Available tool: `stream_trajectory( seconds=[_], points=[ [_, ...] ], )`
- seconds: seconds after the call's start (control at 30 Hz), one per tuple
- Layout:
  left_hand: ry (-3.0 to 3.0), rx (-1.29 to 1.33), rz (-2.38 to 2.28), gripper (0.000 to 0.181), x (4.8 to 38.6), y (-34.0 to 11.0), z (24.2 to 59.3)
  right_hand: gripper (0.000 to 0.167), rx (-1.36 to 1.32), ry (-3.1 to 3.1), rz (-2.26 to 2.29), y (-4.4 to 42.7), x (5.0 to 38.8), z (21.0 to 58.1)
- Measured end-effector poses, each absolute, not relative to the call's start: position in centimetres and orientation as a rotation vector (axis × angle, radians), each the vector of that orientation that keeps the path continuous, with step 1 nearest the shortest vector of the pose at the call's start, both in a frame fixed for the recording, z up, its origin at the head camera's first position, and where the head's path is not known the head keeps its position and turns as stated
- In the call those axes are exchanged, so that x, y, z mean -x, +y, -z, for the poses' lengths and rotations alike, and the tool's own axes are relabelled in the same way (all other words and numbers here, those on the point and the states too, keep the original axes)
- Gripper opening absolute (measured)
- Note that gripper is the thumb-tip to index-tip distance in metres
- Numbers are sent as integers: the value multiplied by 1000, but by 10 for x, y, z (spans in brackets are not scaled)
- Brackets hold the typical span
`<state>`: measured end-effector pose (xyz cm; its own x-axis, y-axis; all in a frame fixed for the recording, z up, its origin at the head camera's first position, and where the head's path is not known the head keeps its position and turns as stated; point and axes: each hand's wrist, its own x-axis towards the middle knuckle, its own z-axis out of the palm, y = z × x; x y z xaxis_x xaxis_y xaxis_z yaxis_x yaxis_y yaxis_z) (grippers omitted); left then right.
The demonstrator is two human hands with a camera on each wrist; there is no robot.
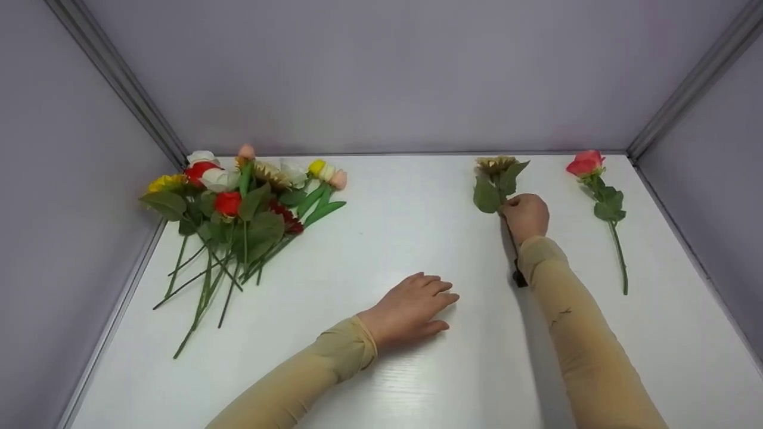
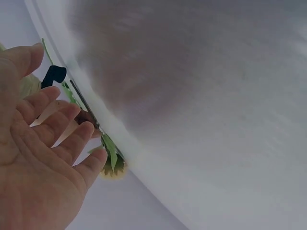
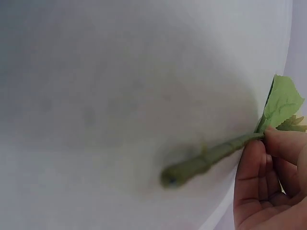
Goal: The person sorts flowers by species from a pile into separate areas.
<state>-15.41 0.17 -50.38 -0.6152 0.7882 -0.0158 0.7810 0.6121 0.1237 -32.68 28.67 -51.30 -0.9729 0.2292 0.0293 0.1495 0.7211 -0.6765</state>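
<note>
Over the white table (image 1: 405, 232), our right hand (image 1: 527, 215) pinches a flower (image 1: 489, 193); our left hand (image 1: 411, 310) is relaxed, empty. Probably we are laying down; next needs gentle release.

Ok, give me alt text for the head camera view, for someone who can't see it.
A person's right hand pinches a leafy beige flower at a white table. The left hand is open, palm down, near the middle. One pink rose lies to the right, and a pile of mixed, colourful flowers to the left.
</note>
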Motion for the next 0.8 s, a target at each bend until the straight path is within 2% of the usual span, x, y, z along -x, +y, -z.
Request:
stream_trajectory(
  seconds=[0.33,0.5,0.67,0.8],
  points=[
    [2777,-1300,-174,52,159,-7,500,27,265,-2772,-1143,289,322,503],
    [2891,-1202,-322,44,166,-32,495,28,135,-2719,-1118,282,315,494],
    [3131,-942,-616,29,177,-87,487,29,-84,-2713,-1079,263,301,484],
    [3310,-563,-774,21,188,-144,480,29,-306,-2730,-1032,237,283,480]
  ],
)
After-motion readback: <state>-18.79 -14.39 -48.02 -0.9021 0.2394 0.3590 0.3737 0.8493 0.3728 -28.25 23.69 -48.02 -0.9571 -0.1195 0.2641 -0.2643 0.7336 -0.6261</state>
